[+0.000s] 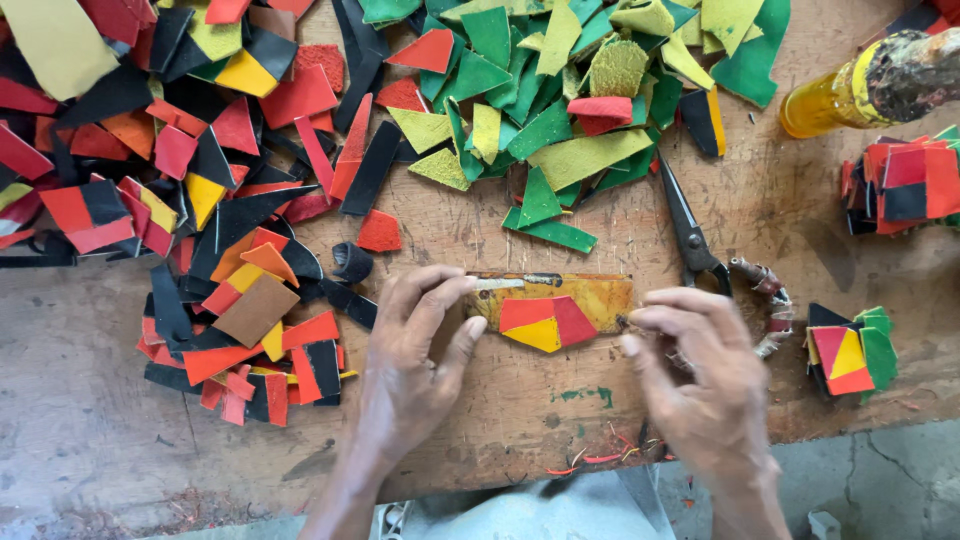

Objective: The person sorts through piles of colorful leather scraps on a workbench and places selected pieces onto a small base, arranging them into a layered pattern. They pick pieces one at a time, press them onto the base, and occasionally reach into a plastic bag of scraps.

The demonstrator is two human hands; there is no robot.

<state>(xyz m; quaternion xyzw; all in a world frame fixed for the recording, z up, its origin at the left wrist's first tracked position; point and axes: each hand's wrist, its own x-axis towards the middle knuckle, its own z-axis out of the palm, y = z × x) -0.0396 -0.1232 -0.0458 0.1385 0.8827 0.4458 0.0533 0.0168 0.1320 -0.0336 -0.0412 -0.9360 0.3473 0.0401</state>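
My left hand presses its fingertips on the left end of a small glue-stained yellow board lying on the wooden table. A patch of joined red and yellow leather pieces lies on that board's lower edge, and my left thumb touches its left corner. My right hand pinches the right end of the board with thumb and forefinger, close to the patch's right tip.
Black scissors lie just above my right hand. Heaps of red, black, yellow and orange scraps fill the left, green ones the top. A yellow glue bottle lies top right. Finished patches stack at the right.
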